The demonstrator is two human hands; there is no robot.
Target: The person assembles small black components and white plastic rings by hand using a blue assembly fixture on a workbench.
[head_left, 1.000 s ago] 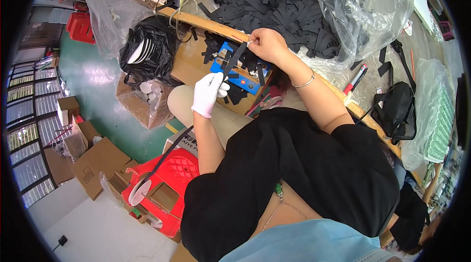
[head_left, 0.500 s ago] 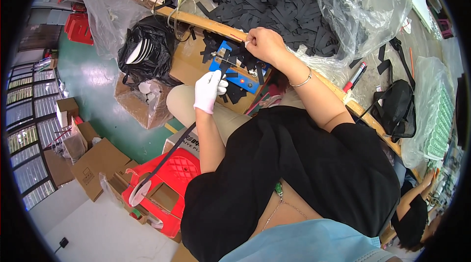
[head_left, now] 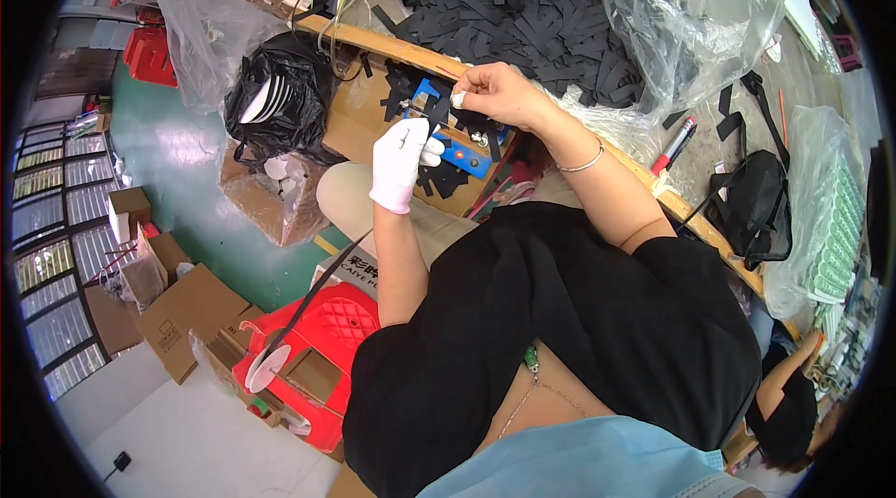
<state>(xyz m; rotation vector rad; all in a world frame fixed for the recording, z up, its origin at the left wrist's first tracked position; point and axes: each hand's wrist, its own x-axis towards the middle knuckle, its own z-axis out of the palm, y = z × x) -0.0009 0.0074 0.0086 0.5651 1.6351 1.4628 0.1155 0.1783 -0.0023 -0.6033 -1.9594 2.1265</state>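
Note:
My left hand (head_left: pixel 399 167), in a white glove, is closed on a long black strap (head_left: pixel 317 294). The strap comes up from a white reel (head_left: pixel 268 369) standing against a red plastic stool (head_left: pixel 341 321). Just beyond the glove sits a blue tool (head_left: pixel 464 158) with metal parts, partly covered by my hands. My right hand (head_left: pixel 506 97) is bare but for a white wrapping at a fingertip. Its thumb and fingers come together over the blue tool; whatever they pinch cannot be made out. Short black strap pieces (head_left: pixel 443 176) lie around the tool.
A wooden rail (head_left: pixel 705 235) crosses before me. Beyond it lie a heap of cut black straps (head_left: pixel 513 13), clear plastic sheeting (head_left: pixel 695 3), a red marker (head_left: pixel 674 145) and a black bag (head_left: pixel 756 204). A black plastic bag (head_left: pixel 280 92) tops a carton at left.
My right hand has come down from the rail, its fist loosening into a pinch near the tool. My left hand shifted slightly toward me; the strap behind it has turned edge-on.

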